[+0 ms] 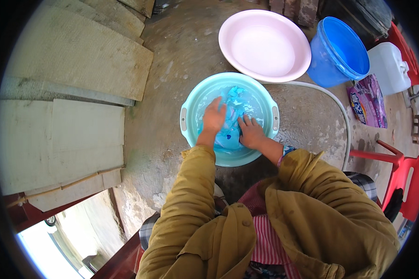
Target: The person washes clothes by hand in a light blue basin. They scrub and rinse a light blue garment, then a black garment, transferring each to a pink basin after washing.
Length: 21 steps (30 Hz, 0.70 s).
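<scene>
A light turquoise plastic basin point(189, 89) with grey handle grips stands on the wet floor, holding water and a wet blue garment point(230, 137) with a dark heart print. My left hand point(214, 117) is over the garment's left side, slightly blurred, its fingers pointing up and apart; whether it grips any cloth is unclear. Against the garment's right edge lies my right hand point(251, 132), palm down with fingers spread, touching the cloth. Part of the garment lies under water.
Beyond the basin stand a pink basin point(227, 45) with whitish liquid and a blue bucket point(326, 66). A hose point(344, 111) curves along the right, near a purple detergent bag point(368, 101), a white jerrycan point(387, 69) and a red plastic chair point(398, 164). Boards point(87, 52) lean at left.
</scene>
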{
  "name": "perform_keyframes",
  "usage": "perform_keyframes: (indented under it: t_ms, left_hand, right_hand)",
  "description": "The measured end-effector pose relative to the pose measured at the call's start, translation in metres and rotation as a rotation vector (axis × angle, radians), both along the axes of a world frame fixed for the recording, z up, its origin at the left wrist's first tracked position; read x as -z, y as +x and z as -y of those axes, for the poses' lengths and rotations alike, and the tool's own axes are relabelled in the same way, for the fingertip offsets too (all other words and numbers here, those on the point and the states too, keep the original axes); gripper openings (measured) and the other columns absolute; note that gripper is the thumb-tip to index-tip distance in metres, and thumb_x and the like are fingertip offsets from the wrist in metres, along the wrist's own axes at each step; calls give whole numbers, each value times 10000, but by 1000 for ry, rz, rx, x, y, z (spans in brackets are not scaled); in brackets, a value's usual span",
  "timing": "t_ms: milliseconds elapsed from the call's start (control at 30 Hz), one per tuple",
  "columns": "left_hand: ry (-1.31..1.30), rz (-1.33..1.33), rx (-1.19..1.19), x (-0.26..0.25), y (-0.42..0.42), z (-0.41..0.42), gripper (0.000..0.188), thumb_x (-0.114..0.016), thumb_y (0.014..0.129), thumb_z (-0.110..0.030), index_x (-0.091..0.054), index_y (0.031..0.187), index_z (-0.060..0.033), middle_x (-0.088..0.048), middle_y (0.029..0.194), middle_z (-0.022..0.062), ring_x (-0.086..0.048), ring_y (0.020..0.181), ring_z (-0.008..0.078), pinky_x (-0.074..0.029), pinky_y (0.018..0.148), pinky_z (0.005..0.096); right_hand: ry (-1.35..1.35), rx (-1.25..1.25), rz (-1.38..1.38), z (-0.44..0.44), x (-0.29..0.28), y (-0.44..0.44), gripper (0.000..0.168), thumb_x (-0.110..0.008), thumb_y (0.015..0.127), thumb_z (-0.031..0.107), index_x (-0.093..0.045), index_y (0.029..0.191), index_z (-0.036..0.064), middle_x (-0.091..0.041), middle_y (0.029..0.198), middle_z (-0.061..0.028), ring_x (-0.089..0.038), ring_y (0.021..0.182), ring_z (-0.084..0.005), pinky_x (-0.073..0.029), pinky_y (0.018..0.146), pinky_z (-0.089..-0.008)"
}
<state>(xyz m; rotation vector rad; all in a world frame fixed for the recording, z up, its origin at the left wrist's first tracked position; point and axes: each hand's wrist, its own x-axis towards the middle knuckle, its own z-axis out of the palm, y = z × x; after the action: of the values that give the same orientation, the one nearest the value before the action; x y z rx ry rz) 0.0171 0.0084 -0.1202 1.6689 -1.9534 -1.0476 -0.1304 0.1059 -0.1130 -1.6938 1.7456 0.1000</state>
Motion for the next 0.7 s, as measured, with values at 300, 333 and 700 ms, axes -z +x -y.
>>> perform_keyframes:
  t_ms: [300, 333, 700]
  left_hand:
    - [168, 370, 300, 13, -17, -22, 547, -316, 918, -510, -390, 1374, -217, -426, 1344, 215, -356, 1275, 373, -194, 1047, 566]
    - [273, 381, 302, 17, -16, -15, 554, -299, 919, -511, -414, 1357, -192, -444, 1323, 221, -381, 1253, 375, -220, 1045, 536]
    - [44, 242, 256, 40, -8, 11, 465, -520, 854, -388, -552, 1186, -64, -531, 1226, 208, -480, 1162, 364, -389, 963, 434]
  right_hand:
    - [151, 10, 40, 13, -4, -3, 746, -580, 803, 303, -214, 1429, 128, -223, 1469, -152, -262, 1304, -441, -271, 1036, -542]
    - [147, 24, 59, 15, -3, -4, 744, -580, 803, 301, -214, 1427, 129, -229, 1466, -149, -274, 1295, -445, -278, 1031, -544]
    - [101, 895, 707, 30, 22, -38, 544, -572, 845, 282, -426, 1321, 63, -467, 1294, -157, -454, 1181, -252, -373, 957, -317]
